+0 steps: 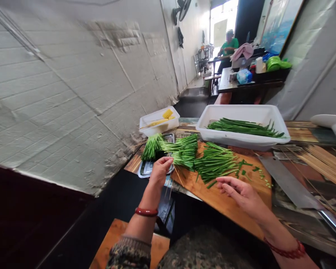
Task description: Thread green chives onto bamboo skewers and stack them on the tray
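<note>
Green stalks (217, 162) piled on wooden board (210, 200); 2 hands close by.
Left hand (159, 172), fingers pinched together on thin skewers (178, 175); right hand (242, 192), fingers slightly apart, just beside stalks; white tub (240, 140) behind; cleaver (291, 182) right of board.

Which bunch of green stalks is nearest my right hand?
The rightmost bunch, on the wooden board beside the chopped green bits, just beyond your right hand; the other bunches lie farther left, toward your left hand.

Smooth wooden board (212, 201), metal cleaver (292, 183)
</note>
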The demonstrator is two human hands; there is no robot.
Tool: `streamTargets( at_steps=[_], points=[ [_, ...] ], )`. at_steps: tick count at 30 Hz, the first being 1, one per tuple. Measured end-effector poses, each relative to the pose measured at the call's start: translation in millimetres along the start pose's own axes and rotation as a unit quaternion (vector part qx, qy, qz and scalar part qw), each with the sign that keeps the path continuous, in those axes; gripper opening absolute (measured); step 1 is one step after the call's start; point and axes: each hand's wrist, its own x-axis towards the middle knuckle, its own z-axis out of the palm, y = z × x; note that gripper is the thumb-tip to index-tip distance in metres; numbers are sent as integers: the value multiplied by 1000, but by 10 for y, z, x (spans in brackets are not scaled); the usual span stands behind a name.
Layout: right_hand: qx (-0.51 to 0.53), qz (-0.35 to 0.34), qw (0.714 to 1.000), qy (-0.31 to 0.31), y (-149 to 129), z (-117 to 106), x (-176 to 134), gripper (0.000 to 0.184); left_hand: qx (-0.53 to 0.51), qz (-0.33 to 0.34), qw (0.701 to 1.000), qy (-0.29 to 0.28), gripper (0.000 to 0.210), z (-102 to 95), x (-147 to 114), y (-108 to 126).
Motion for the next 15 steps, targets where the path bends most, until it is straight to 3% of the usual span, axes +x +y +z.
streamTargets(
  at_steps=[4, 7, 12, 15],
  points=[
    [9, -33, 999, -6, -165, 148, 190, 37, -17, 63, 997, -31, 30, 148, -295, 67],
    [10, -89, 996, 7, -355, 338, 370, 34, 41, 144, 985, -86, 18, 346, -495, 102],
    [-30, -169, 983, 67, -493, 543, 478, 39, 222, 291, 925, -100, 13, 684, -724, 56],
    [-65, -189, 971, 130, -424, 523, 432, 28, 287, 337, 890, -111, 13, 827, -794, -22]
  ],
)
